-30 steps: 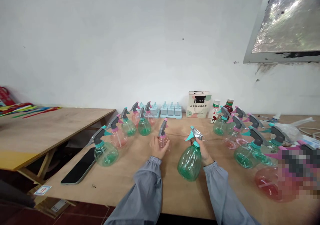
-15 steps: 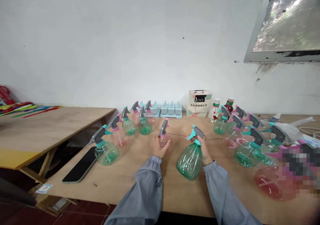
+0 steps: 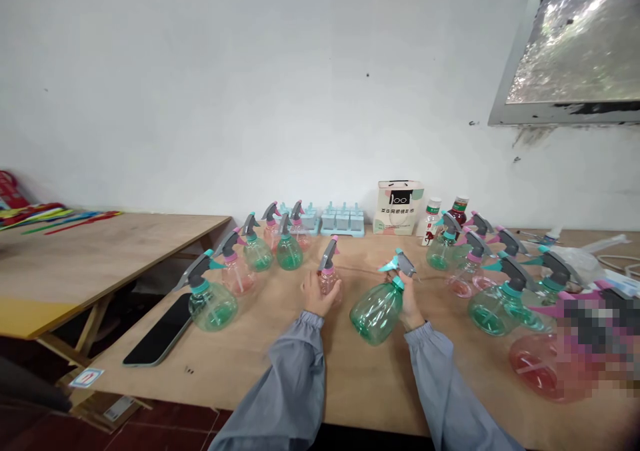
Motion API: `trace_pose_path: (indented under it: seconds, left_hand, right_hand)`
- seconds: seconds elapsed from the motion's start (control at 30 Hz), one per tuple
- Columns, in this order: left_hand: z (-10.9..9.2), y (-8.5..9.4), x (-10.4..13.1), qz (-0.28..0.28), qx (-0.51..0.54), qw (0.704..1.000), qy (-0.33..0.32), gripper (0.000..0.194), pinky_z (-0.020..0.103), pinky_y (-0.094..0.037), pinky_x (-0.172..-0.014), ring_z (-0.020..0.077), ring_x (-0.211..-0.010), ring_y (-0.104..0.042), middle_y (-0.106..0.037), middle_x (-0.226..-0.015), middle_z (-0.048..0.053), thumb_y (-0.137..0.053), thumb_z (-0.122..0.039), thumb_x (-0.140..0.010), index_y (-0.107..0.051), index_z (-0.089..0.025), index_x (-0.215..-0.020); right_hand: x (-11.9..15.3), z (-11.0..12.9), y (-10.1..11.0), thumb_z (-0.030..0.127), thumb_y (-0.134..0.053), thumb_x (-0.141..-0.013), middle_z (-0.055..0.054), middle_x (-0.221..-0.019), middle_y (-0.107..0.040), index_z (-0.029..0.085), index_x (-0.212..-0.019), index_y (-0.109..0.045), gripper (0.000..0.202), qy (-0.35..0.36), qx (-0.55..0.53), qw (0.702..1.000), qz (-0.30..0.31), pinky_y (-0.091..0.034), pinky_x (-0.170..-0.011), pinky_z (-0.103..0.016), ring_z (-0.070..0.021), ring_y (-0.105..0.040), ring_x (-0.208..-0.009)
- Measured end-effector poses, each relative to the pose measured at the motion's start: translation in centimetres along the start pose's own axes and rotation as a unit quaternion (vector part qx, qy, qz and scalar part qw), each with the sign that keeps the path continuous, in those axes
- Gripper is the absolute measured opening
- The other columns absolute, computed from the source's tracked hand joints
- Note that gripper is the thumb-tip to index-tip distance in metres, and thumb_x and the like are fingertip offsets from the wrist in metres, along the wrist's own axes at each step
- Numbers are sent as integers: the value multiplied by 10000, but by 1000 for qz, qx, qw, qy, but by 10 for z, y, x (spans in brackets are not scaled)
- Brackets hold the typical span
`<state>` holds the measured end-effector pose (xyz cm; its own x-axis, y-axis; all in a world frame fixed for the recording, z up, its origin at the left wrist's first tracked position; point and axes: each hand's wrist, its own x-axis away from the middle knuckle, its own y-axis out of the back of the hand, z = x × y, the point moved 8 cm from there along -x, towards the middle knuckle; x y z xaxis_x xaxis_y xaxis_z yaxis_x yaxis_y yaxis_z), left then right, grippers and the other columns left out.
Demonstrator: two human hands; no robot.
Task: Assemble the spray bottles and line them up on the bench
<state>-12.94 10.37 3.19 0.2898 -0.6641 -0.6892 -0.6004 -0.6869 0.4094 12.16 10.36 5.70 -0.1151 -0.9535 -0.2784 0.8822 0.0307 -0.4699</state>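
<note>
green bottle is tilting in the right hand, its base pointing left and toward the wearer, its turquoise and gray sprayer leaning right. the fingers are closing around its neck and sprayer; some of them are hiding behind it, so their exact grip is hard to tell. whether its base is touching the counter cannot be told. the left hand is curling around the pink bottle, thumb lying across its near side and fingers wrapping its left side, while that bottle is standing upright on the counter. the two hands are working apart, with bare wood showing between them.

to the left, six more spray bottles, green and pink, are standing in a loose group, and a phone is lying flat beside the nearest one. light blue molds are sitting near the wall, and a paper bag is standing to their right. next come a white bottle and a dark bottle. farther right, more green and pink sprayers are crowding together.
</note>
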Motion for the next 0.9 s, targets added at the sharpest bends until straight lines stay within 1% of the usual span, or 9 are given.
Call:
trace_pose_path:
  seconds: [0.13,0.27,0.37,0.47,0.57,0.63,0.73,0.8,0.9]
  left_hand:
    - [-1,0,0,0,1,1000,-2,401,469,-483,-867,301,-1006,-626,-627,-985,96,-679,-455,-740,-553,-203,-1025]
    - [0,-1,0,3,4,1000,0,414,466,-473,-875,303,-1027,-624,-632,-1004,95,-684,-450,-735,-549,-203,-1038]
    - [0,-2,0,3,2,1000,-1,399,461,-468,-868,299,-1011,-626,-632,-980,88,-684,-446,-735,-548,-201,-1019]
    - [-1,-1,-1,-1,2,1000,-2,381,456,-467,-865,289,-989,-629,-631,-959,76,-692,-433,-731,-546,-203,-998]
    - [-2,0,0,-5,7,1000,-1,373,459,-473,-858,290,-979,-630,-632,-953,78,-690,-427,-736,-545,-200,-994]
    - [-2,0,0,-6,9,1000,1,386,464,-477,-860,295,-985,-630,-636,-959,81,-689,-432,-734,-548,-200,-1008]
    - [0,-1,0,-7,10,1000,2,413,473,-480,-865,303,-995,-633,-642,-982,86,-685,-445,-731,-550,-202,-1037]
    - [0,-1,0,-8,10,1000,0,407,471,-480,-864,304,-995,-634,-643,-983,89,-681,-448,-733,-550,-204,-1031]
    - [1,-2,0,-8,7,1000,-1,396,461,-478,-860,300,-986,-633,-639,-969,88,-686,-448,-728,-549,-205,-1009]
  right_hand:
    - [0,-5,0,567,-645,-708,-33,-842,-757,251,-912,-685,379,-16,12,1000,-7,-539,-709,-345,-245,-685,-853]
    - [-1,4,11,597,-655,-711,-13,-772,-746,246,-836,-691,374,24,36,998,-51,-544,-716,-342,-225,-683,-778]
    - [-1,22,22,592,-684,-730,-35,-806,-763,236,-857,-721,380,74,114,989,-63,-544,-819,-377,-252,-695,-882]
    - [0,45,39,595,-661,-781,-68,-896,-782,213,-924,-744,417,139,232,958,-93,-517,-924,-418,-271,-692,-987]
    - [-3,61,56,586,-642,-803,-80,-960,-775,203,-987,-739,436,184,314,924,-118,-518,-918,-417,-267,-698,-989]
    - [-9,65,66,585,-648,-794,-79,-942,-763,206,-1000,-726,438,203,356,904,-123,-525,-892,-419,-266,-701,-947]
    - [-25,57,75,601,-665,-776,-91,-981,-728,202,-1121,-652,528,215,402,885,-97,-515,-897,-442,-268,-682,-935]
    - [-35,46,80,648,-687,-733,-133,-1100,-679,181,-1246,-550,706,223,426,873,-82,-493,-932,-472,-289,-646,-1016]
    - [-44,29,91,745,-668,-677,-220,-1255,-547,120,-1341,-433,942,259,470,837,-109,-427,-1010,-531,-346,-537,-1178]
